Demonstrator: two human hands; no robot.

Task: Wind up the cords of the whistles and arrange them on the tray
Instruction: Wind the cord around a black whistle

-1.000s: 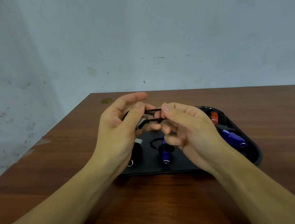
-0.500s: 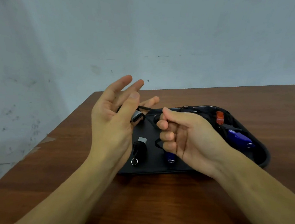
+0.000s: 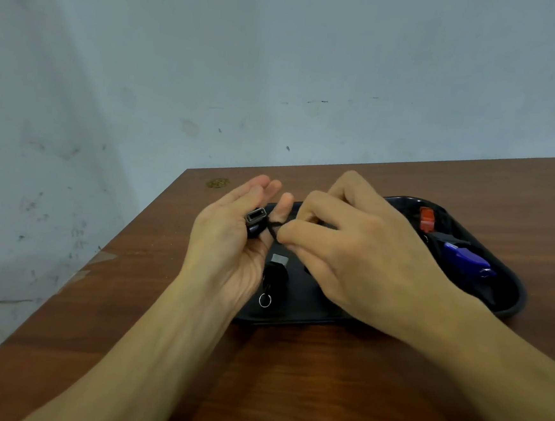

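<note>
My left hand [image 3: 230, 240] is raised over the left end of the black tray [image 3: 513, 303], fingers mostly straight, and holds a black whistle [image 3: 255, 220] against them with the thumb. A black cord [image 3: 273, 230] runs from that whistle to my right hand [image 3: 359, 256], which pinches it close beside the left fingers. On the tray lie a second black whistle [image 3: 276, 270] with a metal ring [image 3: 265, 300], a red whistle [image 3: 426, 218] and a blue whistle [image 3: 465, 256]. My right hand hides the tray's middle.
The tray sits on a brown wooden table [image 3: 289, 377] whose left edge and far corner are close to my left hand. A pale wall [image 3: 248, 58] stands behind. Black cords lie tangled by the red and blue whistles.
My right hand has risen and swung over toward the left fingers with the cord. The left hand has lowered a little, still holding the whistle.
</note>
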